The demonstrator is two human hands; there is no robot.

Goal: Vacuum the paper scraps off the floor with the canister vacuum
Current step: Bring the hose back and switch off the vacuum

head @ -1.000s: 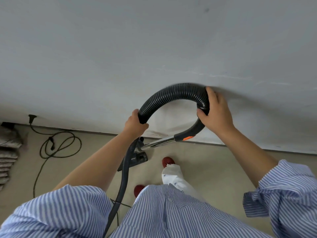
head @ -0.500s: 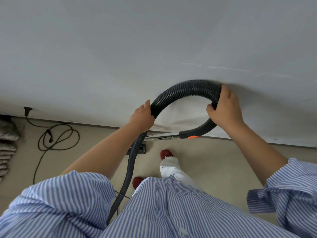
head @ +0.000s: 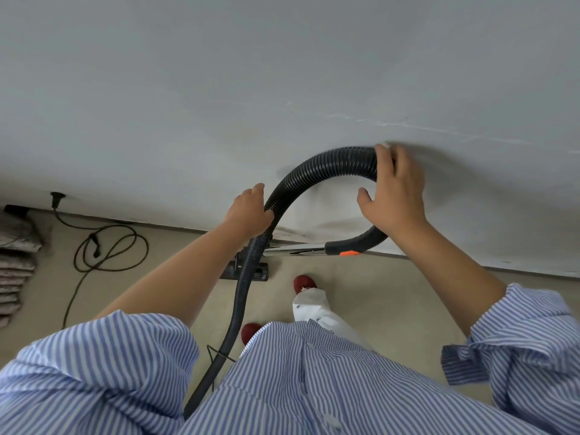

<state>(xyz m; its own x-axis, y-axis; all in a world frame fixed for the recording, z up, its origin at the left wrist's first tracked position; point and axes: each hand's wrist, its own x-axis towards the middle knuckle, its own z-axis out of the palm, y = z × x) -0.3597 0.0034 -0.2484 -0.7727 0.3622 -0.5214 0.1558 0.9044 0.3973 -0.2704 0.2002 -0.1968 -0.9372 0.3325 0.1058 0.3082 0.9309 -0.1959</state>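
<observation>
The black ribbed vacuum hose point(head: 314, 171) arches up in front of the wall and runs down past my legs. My left hand point(head: 251, 211) grips it on the left side of the arch. My right hand point(head: 397, 189) lies against the top right bend with fingers straight and the thumb spread away from the hose. Below it, the black handle with an orange button point(head: 348, 253) joins the metal wand point(head: 295, 250). The floor head point(head: 248, 273) sits on the beige floor by the wall, partly hidden by the hose. No paper scraps show.
A grey wall point(head: 282, 73) stands close ahead. A black power cord point(head: 110, 246) loops on the floor at left, plugged in low on the wall point(head: 56, 199). Stacked folded fabric point(head: 15, 268) lies at far left. My red slippers point(head: 303, 282) stand near the floor head.
My right hand has let go of the hose bend, fingers straightening and thumb lifting away. The hose arch and both hands have shifted right, and the wand now lies nearly level along the wall base.
</observation>
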